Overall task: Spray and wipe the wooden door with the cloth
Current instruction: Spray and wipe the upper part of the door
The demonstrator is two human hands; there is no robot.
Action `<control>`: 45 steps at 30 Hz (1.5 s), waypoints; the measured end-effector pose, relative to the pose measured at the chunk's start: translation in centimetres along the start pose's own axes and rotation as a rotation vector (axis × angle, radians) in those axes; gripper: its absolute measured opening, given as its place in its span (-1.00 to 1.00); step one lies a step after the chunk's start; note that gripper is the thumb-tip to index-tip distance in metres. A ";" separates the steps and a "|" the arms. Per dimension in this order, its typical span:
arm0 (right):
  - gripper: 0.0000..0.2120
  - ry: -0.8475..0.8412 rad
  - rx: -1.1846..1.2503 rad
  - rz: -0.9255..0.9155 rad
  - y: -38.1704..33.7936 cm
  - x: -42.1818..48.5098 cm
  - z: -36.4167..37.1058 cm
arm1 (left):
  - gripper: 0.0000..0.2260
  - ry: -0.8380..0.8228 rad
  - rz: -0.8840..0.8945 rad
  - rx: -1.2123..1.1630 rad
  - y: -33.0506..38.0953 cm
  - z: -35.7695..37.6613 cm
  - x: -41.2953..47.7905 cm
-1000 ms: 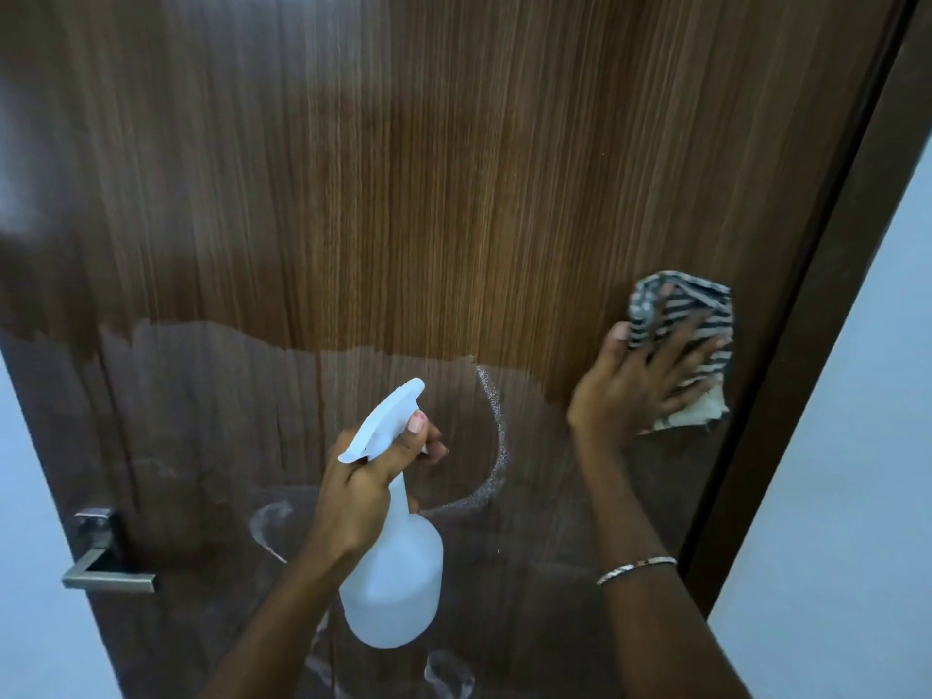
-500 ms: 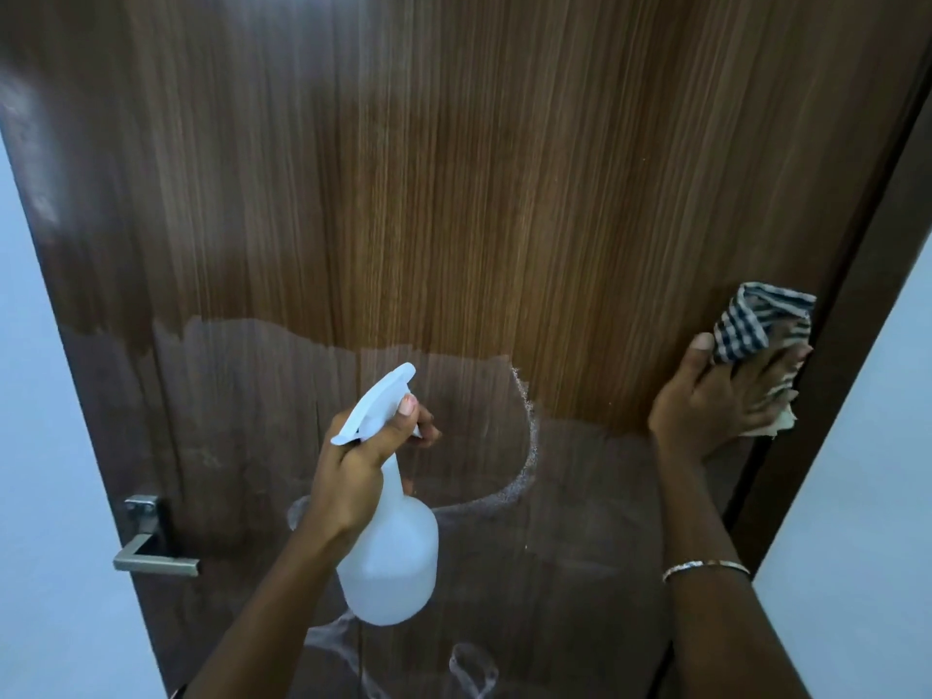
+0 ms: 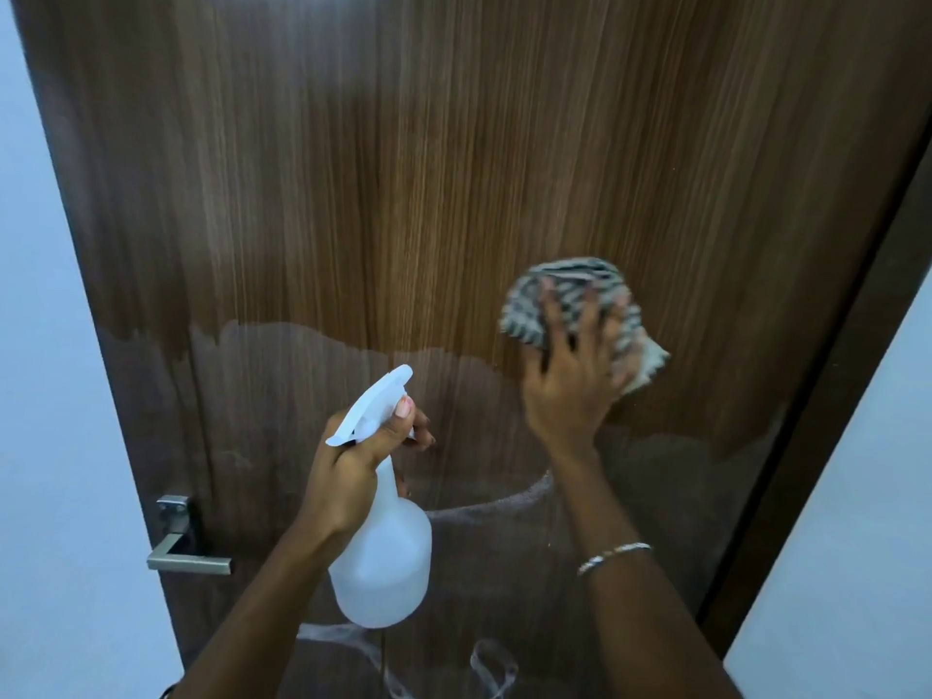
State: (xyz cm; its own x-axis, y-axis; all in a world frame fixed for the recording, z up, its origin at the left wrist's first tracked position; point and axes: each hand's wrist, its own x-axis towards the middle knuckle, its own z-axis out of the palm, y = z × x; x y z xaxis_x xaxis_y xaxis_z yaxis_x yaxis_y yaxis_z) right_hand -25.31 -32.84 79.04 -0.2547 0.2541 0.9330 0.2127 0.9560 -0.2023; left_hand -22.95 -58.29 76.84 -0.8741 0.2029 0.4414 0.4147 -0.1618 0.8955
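Right hand (image 3: 575, 391) flat, fingers spread, pressing the cloth (image 3: 565, 280) onto the wooden door (image 3: 403, 169), right of centre at the wet/dry line. Left hand (image 3: 348, 476) is wrapped round the spray bottle (image 3: 383, 562) neck. I read this as the wipe step. Next: sweep the foam streaks (image 3: 479, 512) below, then spray the dry upper panel.

The single camera is mounted on my head. It faces forward and slightly down, close to the wooden door (image 3: 454, 169), which fills most of the wide-angle frame. Pale wall (image 3: 55, 396) shows at both side margins. My left hand (image 3: 348, 476) and right hand (image 3: 570, 391) enter from the bottom edge.
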 end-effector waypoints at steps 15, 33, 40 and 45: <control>-0.44 -0.042 -0.002 -0.098 -14.7 -2.3 2.4 | -0.65 -0.034 0.011 0.012 0.0 -5.0 1.2; -0.41 0.116 0.082 0.176 -18.6 -2.8 4.6 | -0.71 0.010 0.030 0.016 -0.3 -10.4 2.4; -0.49 0.096 0.004 0.074 -16.0 -1.9 4.4 | -0.78 0.110 -0.018 -0.010 -0.4 -12.8 3.0; -0.43 0.242 0.109 0.484 -14.4 -0.9 3.9 | -0.81 0.048 -0.001 -0.031 -0.9 -15.3 3.2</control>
State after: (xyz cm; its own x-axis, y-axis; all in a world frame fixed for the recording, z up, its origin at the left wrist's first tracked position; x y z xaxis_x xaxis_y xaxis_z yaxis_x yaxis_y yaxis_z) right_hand -31.79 -46.29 79.93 0.0747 0.6398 0.7649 0.1490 0.7512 -0.6430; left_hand -29.97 -72.27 76.60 -0.8861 0.1565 0.4363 0.4062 -0.1912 0.8935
